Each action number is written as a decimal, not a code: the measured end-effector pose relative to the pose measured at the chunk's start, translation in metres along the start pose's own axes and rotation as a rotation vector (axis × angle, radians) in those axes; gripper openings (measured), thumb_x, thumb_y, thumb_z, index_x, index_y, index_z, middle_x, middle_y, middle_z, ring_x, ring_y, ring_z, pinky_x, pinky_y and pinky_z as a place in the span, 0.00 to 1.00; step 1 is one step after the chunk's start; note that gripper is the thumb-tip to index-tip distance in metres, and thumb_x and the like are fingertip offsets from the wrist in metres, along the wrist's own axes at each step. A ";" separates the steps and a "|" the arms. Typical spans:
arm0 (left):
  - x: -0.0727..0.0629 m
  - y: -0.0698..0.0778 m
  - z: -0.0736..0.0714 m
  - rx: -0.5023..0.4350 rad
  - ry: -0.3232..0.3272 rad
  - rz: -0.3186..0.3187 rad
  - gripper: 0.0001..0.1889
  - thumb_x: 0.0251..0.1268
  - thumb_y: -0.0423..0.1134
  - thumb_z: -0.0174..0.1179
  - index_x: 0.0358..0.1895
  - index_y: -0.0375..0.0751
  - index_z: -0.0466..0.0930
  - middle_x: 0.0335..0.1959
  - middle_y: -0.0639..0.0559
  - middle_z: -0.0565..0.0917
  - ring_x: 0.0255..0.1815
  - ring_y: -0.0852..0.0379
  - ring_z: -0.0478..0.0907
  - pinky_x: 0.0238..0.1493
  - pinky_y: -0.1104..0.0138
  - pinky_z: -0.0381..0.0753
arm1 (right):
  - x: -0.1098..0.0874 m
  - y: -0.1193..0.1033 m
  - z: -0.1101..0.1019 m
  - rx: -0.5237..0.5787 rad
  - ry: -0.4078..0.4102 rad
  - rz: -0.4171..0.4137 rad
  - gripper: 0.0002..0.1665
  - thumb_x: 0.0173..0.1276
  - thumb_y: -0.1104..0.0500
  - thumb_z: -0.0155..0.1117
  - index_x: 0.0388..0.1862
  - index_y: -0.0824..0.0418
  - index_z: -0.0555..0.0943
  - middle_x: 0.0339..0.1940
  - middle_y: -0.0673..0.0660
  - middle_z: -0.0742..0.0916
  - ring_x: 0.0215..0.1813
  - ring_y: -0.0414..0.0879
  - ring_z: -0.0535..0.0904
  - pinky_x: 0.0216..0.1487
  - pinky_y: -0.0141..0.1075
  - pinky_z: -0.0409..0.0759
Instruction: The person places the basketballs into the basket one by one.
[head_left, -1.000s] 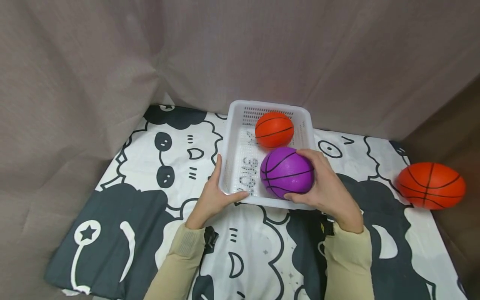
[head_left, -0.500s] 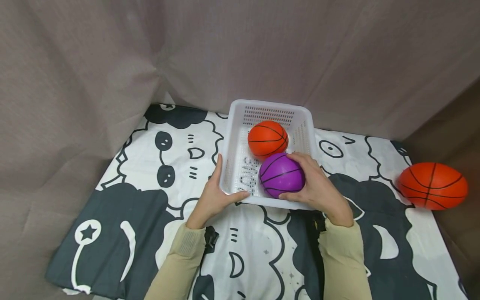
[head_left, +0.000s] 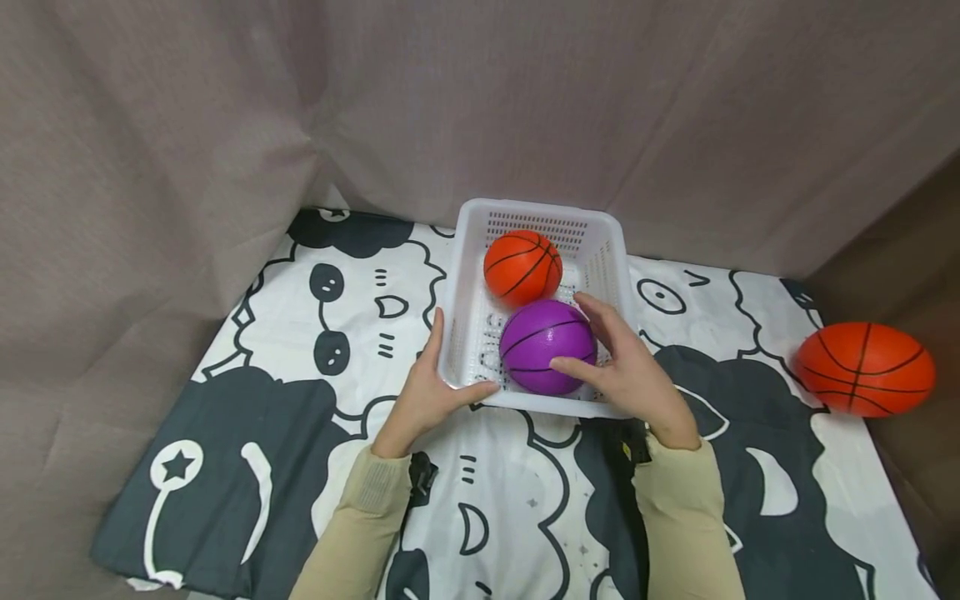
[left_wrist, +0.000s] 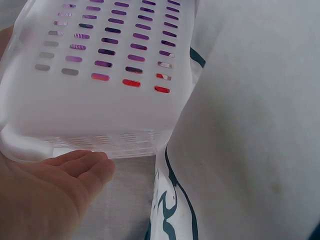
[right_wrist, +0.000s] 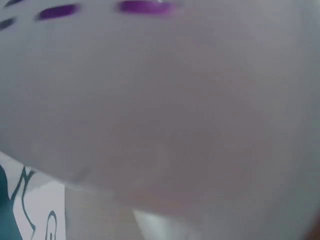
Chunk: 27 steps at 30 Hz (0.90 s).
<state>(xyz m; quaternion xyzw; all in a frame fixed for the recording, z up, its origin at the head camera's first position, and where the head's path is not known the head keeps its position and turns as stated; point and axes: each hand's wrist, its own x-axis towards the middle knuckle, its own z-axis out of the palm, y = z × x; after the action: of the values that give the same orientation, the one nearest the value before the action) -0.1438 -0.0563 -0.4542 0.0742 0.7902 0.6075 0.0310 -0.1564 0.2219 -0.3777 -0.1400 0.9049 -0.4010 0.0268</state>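
Note:
A white slotted plastic basket (head_left: pixel 467 292) holds a small orange toy basketball (head_left: pixel 522 268) at the back and a purple toy basketball (head_left: pixel 546 348) at the front. My left hand (head_left: pixel 429 400) spans the basket's near left corner, straight fingers along its left side and thumb at the front rim. In the left wrist view, fingers (left_wrist: pixel 90 167) extend beside the slotted wall. Over the basket's right front, my right hand (head_left: pixel 637 375) is spread with its thumb across the purple ball and fingertips beside it. The right wrist view is mostly blurred white basket wall (right_wrist: pixel 150 110) with purple slots.
Another orange toy basketball (head_left: pixel 864 369) sits at the right edge of the cartoon-print cloth (head_left: pixel 510 492). Brown-grey fabric (head_left: pixel 480 100) hangs behind the basket, and darker brown fabric (head_left: pixel 915 275) borders the right side.
The purple ball has shifted left in the basket, and the small orange ball has moved left too. My right hand has moved left and loosened around the purple ball. The left hand stayed put.

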 end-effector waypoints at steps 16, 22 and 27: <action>0.001 0.001 0.000 0.019 0.001 -0.012 0.68 0.37 0.63 0.77 0.76 0.71 0.31 0.77 0.64 0.45 0.74 0.55 0.53 0.69 0.51 0.58 | -0.009 -0.004 -0.011 -0.114 -0.068 0.085 0.30 0.71 0.41 0.59 0.66 0.53 0.75 0.63 0.56 0.78 0.64 0.56 0.70 0.60 0.61 0.69; 0.001 0.001 -0.001 0.017 -0.002 -0.012 0.69 0.37 0.62 0.77 0.77 0.67 0.31 0.78 0.62 0.45 0.75 0.54 0.52 0.70 0.50 0.57 | -0.009 -0.009 -0.007 -0.058 -0.103 0.074 0.34 0.70 0.40 0.59 0.72 0.48 0.69 0.64 0.52 0.79 0.63 0.56 0.70 0.58 0.61 0.71; 0.000 0.000 0.000 0.016 0.000 -0.012 0.70 0.37 0.63 0.77 0.79 0.61 0.32 0.78 0.61 0.44 0.76 0.53 0.48 0.70 0.49 0.54 | -0.009 -0.013 -0.001 -0.015 -0.137 0.052 0.34 0.70 0.42 0.61 0.72 0.44 0.68 0.68 0.46 0.75 0.68 0.52 0.67 0.62 0.63 0.66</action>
<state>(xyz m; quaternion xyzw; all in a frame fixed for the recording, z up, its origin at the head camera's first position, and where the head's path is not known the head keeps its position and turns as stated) -0.1434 -0.0565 -0.4539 0.0696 0.7955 0.6009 0.0342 -0.1453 0.2171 -0.3678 -0.1437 0.9074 -0.3826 0.0981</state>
